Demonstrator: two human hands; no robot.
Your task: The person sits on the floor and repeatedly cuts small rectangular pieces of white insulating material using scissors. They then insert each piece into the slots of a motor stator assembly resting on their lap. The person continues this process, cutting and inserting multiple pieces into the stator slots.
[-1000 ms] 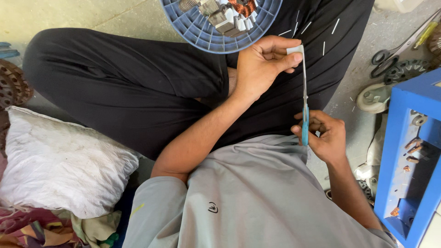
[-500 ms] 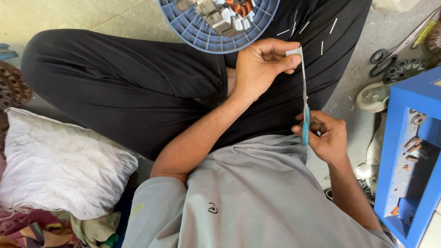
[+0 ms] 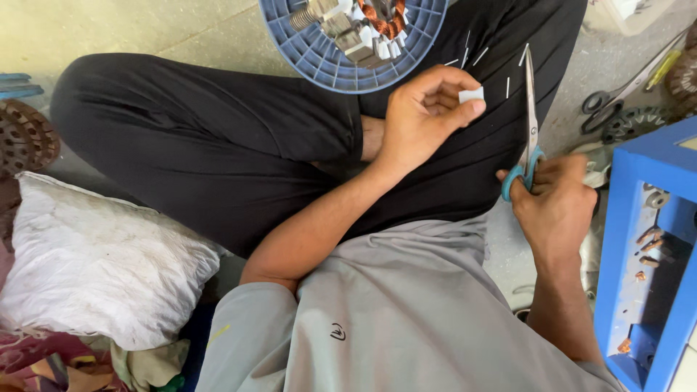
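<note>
My left hand (image 3: 421, 116) pinches a small white paper piece (image 3: 471, 95) between thumb and fingers, above my black trouser leg (image 3: 218, 145). To its right, my right hand (image 3: 555, 203) grips blue-handled scissors (image 3: 528, 123) whose blades point up and stand closed. The blades are a short way right of the white piece and do not touch it. Several thin white slivers (image 3: 479, 56) lie on the trousers near the blade tips.
A round blue tray (image 3: 319, 62) holding a copper-wound motor part and white pieces rests on my lap at the top. A blue box frame (image 3: 624, 239) stands at right. A second pair of scissors (image 3: 624, 91) lies on the floor. A white sack (image 3: 94, 261) sits at left.
The scissors have come off the white piece and moved right. My left hand stays on the piece and has turned slightly.
</note>
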